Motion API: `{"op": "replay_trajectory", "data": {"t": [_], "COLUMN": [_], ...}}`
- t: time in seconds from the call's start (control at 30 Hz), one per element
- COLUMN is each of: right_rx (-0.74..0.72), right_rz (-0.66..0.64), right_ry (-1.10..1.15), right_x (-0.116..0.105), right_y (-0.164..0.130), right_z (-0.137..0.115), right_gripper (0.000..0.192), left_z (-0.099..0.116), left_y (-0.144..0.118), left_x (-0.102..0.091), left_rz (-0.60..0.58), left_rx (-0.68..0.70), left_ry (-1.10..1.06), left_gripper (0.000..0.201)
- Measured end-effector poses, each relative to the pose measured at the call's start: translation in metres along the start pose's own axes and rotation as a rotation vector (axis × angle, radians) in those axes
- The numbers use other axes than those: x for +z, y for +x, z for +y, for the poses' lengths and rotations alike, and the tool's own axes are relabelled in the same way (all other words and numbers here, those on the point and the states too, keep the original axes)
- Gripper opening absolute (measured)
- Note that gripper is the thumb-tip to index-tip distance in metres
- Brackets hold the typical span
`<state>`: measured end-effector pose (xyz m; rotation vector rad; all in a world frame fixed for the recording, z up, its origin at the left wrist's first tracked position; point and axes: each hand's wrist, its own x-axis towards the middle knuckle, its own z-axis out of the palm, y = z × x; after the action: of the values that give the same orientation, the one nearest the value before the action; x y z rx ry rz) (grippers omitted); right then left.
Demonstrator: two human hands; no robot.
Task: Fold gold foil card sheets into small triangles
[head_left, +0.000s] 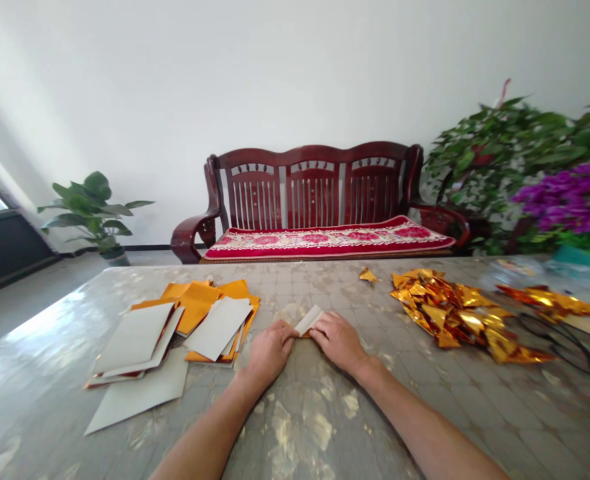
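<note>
Left hand point(269, 350) and right hand point(339, 341) pinch a small folded paper point(309, 321) at frame centre, apparently pressed against the table point(325, 427). Flat sheets point(175, 330) lie left; folded gold pieces point(455, 313) lie right.

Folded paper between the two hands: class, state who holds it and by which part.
Both hands pinch the small folded paper on the table: the left hand at its near-left end, the right hand at its right edge.

— What's on the table point(325, 427) before you?
— Your hands pinch a folded sheet point(309, 321) at centre. Flat sheets point(175, 333) lie left, folded pieces point(455, 313) right, scissors point(559, 340) beyond them. A bench point(315, 200) stands behind.
</note>
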<state>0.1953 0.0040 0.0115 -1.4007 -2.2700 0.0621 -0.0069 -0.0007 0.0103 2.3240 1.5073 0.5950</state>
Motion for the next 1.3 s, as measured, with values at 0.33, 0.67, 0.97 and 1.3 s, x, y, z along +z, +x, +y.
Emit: {"op": "replay_trajectory", "data": {"t": [0.33, 0.67, 0.97, 1.3], "right_rx": [0.06, 0.098, 0.127, 0.126], "right_rz": [-0.015, -0.03, -0.049, -0.016], "right_ry": [-0.055, -0.063, -0.064, 0.009], "right_x": [0.001, 0.007, 0.009, 0.009], "right_y": [0.002, 0.005, 0.008, 0.007], "right_z": [-0.003, 0.003, 0.005, 0.006], "right_gripper": [0.019, 0.022, 0.023, 0.021], "left_z": [0.003, 0.005, 0.011, 0.009], "left_y": [0.002, 0.004, 0.011, 0.013], "left_x": [-0.005, 0.0, 0.004, 0.008], "left_rz": [-0.013, 0.043, 0.05, 0.068], "left_rx": [-0.039, -0.171, -0.232, -0.195], "left_ry": [0.024, -0.02, 0.015, 0.027], "left_gripper": [0.028, 0.021, 0.019, 0.017]}}
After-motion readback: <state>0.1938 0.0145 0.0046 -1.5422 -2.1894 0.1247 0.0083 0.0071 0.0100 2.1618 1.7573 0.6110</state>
